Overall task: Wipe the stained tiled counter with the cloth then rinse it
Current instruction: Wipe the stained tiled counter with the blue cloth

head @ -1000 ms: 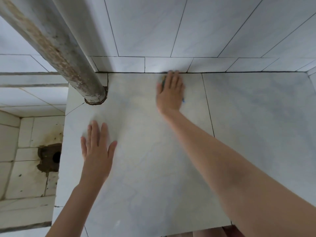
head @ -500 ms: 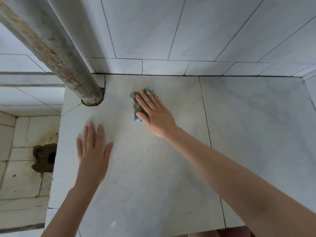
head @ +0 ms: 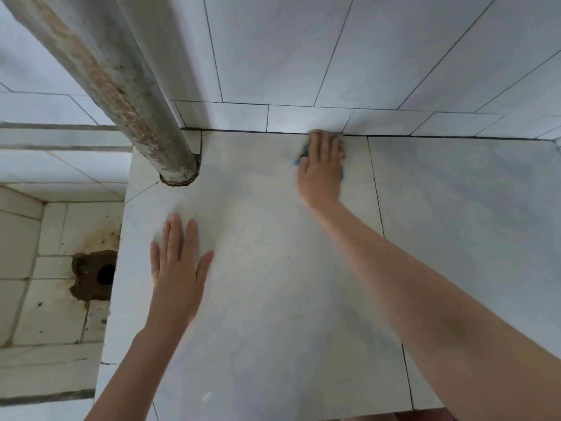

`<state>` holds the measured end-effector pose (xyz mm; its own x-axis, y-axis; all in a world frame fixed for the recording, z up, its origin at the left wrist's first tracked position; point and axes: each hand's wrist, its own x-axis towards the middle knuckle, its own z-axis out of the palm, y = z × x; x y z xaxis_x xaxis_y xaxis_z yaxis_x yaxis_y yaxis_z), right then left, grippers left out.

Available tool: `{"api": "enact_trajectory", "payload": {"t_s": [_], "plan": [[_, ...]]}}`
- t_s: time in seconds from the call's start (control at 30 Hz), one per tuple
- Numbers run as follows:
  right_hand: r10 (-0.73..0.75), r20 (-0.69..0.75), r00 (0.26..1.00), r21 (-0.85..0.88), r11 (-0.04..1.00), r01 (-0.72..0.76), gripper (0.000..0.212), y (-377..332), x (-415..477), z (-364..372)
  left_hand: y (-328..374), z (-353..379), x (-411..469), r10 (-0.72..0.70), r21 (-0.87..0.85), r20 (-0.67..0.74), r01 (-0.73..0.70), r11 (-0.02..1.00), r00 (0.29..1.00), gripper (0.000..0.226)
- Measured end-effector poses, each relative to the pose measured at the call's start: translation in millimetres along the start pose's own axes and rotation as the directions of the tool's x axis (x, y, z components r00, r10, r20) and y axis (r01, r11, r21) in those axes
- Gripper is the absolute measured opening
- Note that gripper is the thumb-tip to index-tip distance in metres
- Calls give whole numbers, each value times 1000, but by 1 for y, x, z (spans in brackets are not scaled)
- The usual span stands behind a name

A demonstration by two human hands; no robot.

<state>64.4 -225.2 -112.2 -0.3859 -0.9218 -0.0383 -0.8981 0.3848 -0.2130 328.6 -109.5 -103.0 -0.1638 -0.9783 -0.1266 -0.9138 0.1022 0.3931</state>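
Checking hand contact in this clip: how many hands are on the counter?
2. The left hand lies flat on the counter near its left edge. The right hand presses the cloth at the back, by the wall. None appear hidden.

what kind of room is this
Likely a bathroom or wash area, though that's not certain: a tiled counter meets a tiled wall, a corroded pipe passes through the counter, and a stained drain hole sits in the lower tiles on the left.

Likely a bathroom: tiled walls (head: 303, 50), stained drain hole (head: 104, 275), standing pipe (head: 121, 95).
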Motion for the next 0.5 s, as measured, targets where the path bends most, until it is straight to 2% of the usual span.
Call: {"api": "enact_trajectory", "payload": {"t_s": [0.1, 0.23, 0.5], "plan": [[-262, 61, 963, 25, 965, 261, 55, -57, -15, 14, -2, -2, -1, 11, -7, -1, -11, 1000, 1000, 61], [-504, 139, 853, 8, 861, 508, 53, -104, -15, 19, -7, -4, -2, 20, -15, -2, -20, 1000, 1000, 58], [-604, 194, 773, -28, 785, 619, 51, -123, -6, 21, -7, -4, -2, 22, -12, -3, -22, 1000, 1000, 58]]}}
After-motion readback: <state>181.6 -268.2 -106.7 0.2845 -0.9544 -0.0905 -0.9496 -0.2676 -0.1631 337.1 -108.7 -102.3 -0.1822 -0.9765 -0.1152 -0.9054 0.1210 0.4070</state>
